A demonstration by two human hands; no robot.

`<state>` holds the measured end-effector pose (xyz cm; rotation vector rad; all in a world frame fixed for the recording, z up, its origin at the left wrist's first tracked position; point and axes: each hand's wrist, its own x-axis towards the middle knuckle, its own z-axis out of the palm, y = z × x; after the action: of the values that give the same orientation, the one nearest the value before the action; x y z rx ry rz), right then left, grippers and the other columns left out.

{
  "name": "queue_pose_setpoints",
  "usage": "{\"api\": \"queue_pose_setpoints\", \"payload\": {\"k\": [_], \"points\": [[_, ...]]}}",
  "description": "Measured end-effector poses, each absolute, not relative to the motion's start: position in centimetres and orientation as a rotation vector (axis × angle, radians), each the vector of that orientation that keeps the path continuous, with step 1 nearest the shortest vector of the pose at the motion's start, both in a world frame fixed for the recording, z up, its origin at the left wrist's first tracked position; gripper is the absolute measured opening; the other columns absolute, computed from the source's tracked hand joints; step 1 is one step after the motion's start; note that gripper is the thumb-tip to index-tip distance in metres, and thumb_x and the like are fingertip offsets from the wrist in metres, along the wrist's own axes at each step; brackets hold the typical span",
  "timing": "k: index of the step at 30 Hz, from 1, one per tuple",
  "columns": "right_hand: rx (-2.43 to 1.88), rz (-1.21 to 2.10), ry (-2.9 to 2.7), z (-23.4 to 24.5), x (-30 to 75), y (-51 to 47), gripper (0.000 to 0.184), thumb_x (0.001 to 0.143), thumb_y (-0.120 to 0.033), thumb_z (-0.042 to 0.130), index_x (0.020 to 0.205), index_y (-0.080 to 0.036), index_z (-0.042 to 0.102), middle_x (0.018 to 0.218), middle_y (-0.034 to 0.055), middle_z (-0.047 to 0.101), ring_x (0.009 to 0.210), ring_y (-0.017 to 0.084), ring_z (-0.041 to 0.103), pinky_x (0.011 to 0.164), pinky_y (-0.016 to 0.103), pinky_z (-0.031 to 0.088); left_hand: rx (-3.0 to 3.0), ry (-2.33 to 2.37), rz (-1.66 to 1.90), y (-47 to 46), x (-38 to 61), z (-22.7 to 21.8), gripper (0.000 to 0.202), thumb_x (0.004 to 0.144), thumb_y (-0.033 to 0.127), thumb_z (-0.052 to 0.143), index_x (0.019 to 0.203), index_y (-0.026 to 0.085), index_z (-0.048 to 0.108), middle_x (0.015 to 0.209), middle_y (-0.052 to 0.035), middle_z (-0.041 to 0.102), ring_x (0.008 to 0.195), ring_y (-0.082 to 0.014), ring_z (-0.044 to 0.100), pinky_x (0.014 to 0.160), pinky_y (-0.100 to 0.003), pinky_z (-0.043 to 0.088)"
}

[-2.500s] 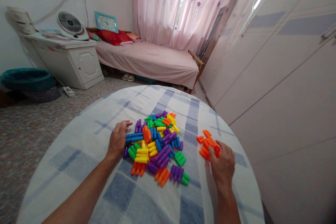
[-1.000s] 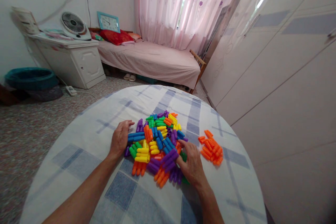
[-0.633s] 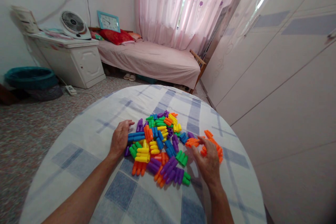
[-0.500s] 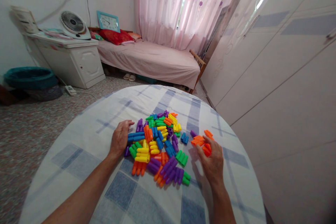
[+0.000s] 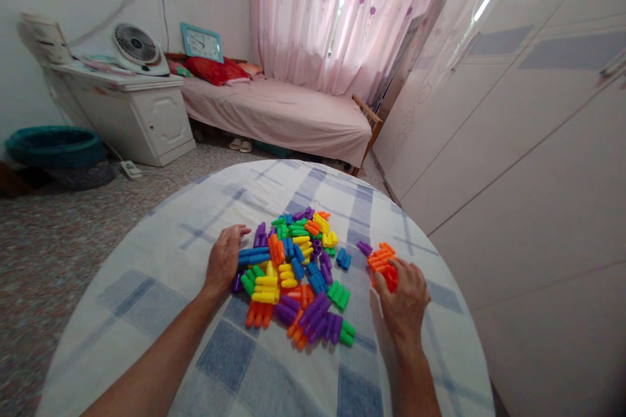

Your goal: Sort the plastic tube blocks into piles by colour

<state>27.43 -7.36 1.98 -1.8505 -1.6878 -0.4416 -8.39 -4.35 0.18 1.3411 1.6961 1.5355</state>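
Note:
A mixed pile of plastic bullet-shaped building blocks point(image 5: 298, 267) in purple, blue, green, yellow and orange lies mid-table. My left hand point(image 5: 225, 257) rests at the pile's left edge, fingers stretched out, beside a long blue block point(image 5: 254, 256). To the right of the pile, my right hand point(image 5: 405, 293) curls its thumb and fingers around orange blocks point(image 5: 381, 257); its palm hides part of them. A purple block point(image 5: 364, 247) lies just left of this orange group. Between the two groups sits a small blue block point(image 5: 343, 258).
The round table has a checked blue-and-white cloth point(image 5: 229, 352). Beyond it are a bed point(image 5: 283, 107) with a pink sheet, a white cabinet point(image 5: 169, 120) with a fan point(image 5: 137, 45), a teal-lined bin point(image 5: 59, 146) and tall wardrobe doors point(image 5: 513, 176) along the right.
My right hand has moved slightly right, and the orange blocks at its fingers have shifted closer together. More of the purple block beside them shows. My left hand stays put.

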Motion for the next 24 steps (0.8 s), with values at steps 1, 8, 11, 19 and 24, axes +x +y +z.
{"api": "queue_pose_setpoints", "payload": {"k": [1,8,11,19,24], "points": [[-1.847,-0.448,-1.688,2.3,27.1,-7.2,0.04,0.085,-0.041,0.043,0.114,-0.016,0.056,0.12,0.0117,0.056,0.121,0.028,0.038,0.097,0.043,0.028,1.34,1.698,1.534,-4.4,-8.4,0.2,0.053,0.089,0.054,0.025,0.093,0.017,0.062,0.11,-0.0097,0.06,0.104,-0.0232,0.056,0.091,-0.042,0.047],[-1.986,-0.362,-2.049,3.9,24.5,-3.6,0.037,0.084,-0.026,0.046,0.117,-0.014,0.057,0.117,0.0141,0.061,0.125,0.031,0.037,0.099,0.047,0.025,1.355,1.688,1.539,-4.4,-8.4,0.2,0.053,0.089,0.054,0.025,0.092,0.017,0.062,0.11,-0.0101,0.06,0.105,-0.0232,0.056,0.091,-0.041,0.047],[-2.025,-0.298,-2.148,4.1,23.9,-2.3,0.035,0.084,-0.025,0.046,0.115,-0.015,0.06,0.111,0.0147,0.065,0.123,0.032,0.04,0.098,0.051,0.023,1.353,1.668,1.554,-4.3,-8.4,0.0,0.051,0.09,0.053,0.026,0.094,0.017,0.062,0.111,-0.0096,0.06,0.107,-0.0229,0.056,0.09,-0.04,0.047],[-1.924,-0.342,-2.119,2.6,24.3,-3.0,0.048,0.084,-0.035,0.047,0.126,-0.013,0.05,0.13,0.0136,0.052,0.127,0.029,0.036,0.101,0.046,0.025,1.349,1.659,1.567,-4.2,-8.5,-0.3,0.05,0.09,0.052,0.026,0.095,0.017,0.062,0.111,-0.0097,0.06,0.107,-0.0225,0.056,0.088,-0.038,0.049],[-1.973,-0.458,-2.149,1.8,25.7,-4.2,0.035,0.084,-0.029,0.047,0.116,-0.018,0.056,0.128,0.0101,0.054,0.127,0.028,0.035,0.101,0.048,0.023,1.361,1.669,1.569,-4.2,-8.5,-0.2,0.051,0.089,0.053,0.027,0.095,0.017,0.062,0.111,-0.0097,0.06,0.109,-0.0232,0.055,0.088,-0.038,0.049]]}}
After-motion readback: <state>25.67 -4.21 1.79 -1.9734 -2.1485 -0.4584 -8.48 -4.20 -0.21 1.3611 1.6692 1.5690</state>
